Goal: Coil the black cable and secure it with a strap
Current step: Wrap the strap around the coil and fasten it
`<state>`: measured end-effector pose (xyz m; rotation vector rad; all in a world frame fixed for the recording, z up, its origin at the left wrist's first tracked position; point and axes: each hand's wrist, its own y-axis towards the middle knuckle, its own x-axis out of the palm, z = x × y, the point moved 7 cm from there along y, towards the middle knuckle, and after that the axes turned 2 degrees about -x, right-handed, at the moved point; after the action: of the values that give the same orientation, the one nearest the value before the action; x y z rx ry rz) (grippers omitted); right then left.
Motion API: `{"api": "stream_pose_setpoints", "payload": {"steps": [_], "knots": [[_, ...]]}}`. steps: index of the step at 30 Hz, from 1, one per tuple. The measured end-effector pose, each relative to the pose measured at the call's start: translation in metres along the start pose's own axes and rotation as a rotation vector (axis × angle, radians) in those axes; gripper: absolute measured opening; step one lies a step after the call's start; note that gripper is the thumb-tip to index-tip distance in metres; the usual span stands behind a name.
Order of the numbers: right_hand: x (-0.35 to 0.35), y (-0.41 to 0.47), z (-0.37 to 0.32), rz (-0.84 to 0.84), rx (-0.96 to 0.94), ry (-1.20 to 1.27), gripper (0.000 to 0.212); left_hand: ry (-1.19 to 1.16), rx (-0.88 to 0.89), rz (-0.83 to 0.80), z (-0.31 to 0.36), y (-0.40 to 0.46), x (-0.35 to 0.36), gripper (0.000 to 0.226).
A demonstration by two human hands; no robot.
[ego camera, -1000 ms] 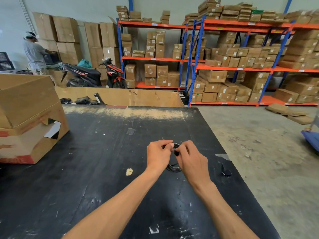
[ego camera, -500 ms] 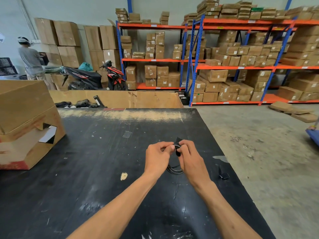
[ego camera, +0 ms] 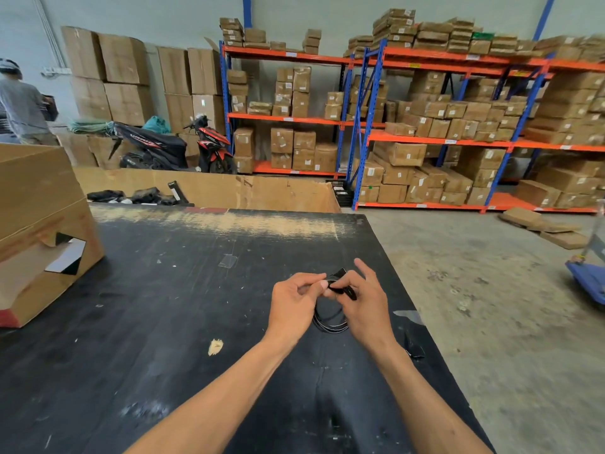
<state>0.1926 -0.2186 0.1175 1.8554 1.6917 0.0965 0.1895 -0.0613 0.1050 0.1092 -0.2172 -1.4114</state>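
A small coil of black cable (ego camera: 329,319) hangs between my two hands just above the black table (ego camera: 170,309). My left hand (ego camera: 294,306) pinches the top of the coil from the left. My right hand (ego camera: 366,299) grips a black strap (ego camera: 340,282) at the top of the coil, with the forefinger lifted. One end of the strap sticks up free between my thumbs. The upper part of the coil is hidden behind my fingers.
A small black piece (ego camera: 414,347) lies near the table's right edge. A large cardboard box (ego camera: 39,231) stands on the table at the left. Beyond the far edge are an open carton (ego camera: 209,191), a scooter (ego camera: 176,149) and shelves of boxes (ego camera: 425,132). A person (ego camera: 23,106) stands far left.
The strap's free end has come up into view above the coil, and my right forefinger has lifted off it. Both hands stay together at the same spot over the table.
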Motion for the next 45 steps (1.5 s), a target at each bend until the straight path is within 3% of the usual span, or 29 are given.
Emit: {"api": "stream_pose_setpoints", "payload": {"steps": [5,11,14,20,23,30,34,39,45], "knots": [[0.000,0.017,0.003,-0.024,-0.038,-0.019,0.013,0.077,-0.008,-0.027,-0.008,0.018,0.002,0.012],[0.007,0.033,0.005,-0.174,-0.116,-0.089,0.014,0.135,-0.005,-0.076,-0.013,0.028,-0.001,0.015],[0.014,0.034,0.008,-0.235,-0.138,-0.104,0.020,0.140,-0.042,-0.098,-0.020,0.028,-0.006,0.015],[0.015,0.034,0.012,-0.310,-0.230,-0.173,0.013,0.132,-0.144,-0.165,-0.028,0.032,-0.006,0.013],[0.011,0.034,0.011,-0.285,-0.295,-0.221,0.011,0.102,-0.195,-0.190,-0.028,0.035,-0.001,0.012],[0.008,0.020,-0.007,-0.129,-0.603,-0.513,0.008,0.058,-0.201,-0.068,-0.033,0.033,0.000,0.010],[0.004,0.022,0.000,-0.154,-0.494,-0.500,0.020,0.056,-0.169,-0.061,-0.031,0.033,-0.001,0.012],[0.005,0.025,-0.005,-0.182,-0.484,-0.579,0.016,0.019,-0.147,-0.014,-0.025,0.030,0.002,0.012],[0.007,0.030,0.002,-0.238,-0.312,-0.517,0.011,0.069,-0.147,0.033,-0.024,0.028,-0.003,0.011]]}}
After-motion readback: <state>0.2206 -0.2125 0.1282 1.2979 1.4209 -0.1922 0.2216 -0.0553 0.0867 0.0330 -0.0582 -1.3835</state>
